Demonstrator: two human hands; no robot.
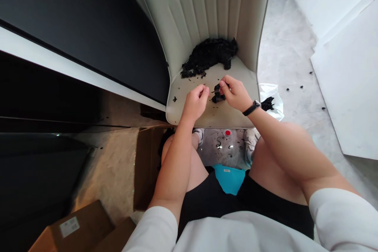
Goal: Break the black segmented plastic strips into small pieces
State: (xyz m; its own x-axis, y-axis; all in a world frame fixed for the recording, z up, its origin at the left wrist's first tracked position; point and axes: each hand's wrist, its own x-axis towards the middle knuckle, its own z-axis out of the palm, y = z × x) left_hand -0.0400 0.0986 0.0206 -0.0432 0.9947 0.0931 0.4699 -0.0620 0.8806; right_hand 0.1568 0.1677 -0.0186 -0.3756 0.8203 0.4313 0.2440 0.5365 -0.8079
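Note:
A grey padded chair (191, 110) faces me. Against its backrest lies a large heap of black, crumpled pieces (209, 55), with small black bits scattered over the seat. My left hand (197, 100) is above the front of the seat, its fingers pinched together; whatever it holds is too small to make out. To its right, my right hand (234, 92), with a black watch on the wrist, has thumb and forefinger closed at a small black clump (218, 96). The clump shows between the two hands, just left of the right fingertips.
A white plastic bag (274, 112) with black material lies right of the chair. An open cardboard box (143, 173) stands by my left leg, more boxes (79, 224) lower left. Dark panels rise at left; white boards (348, 86) lie right.

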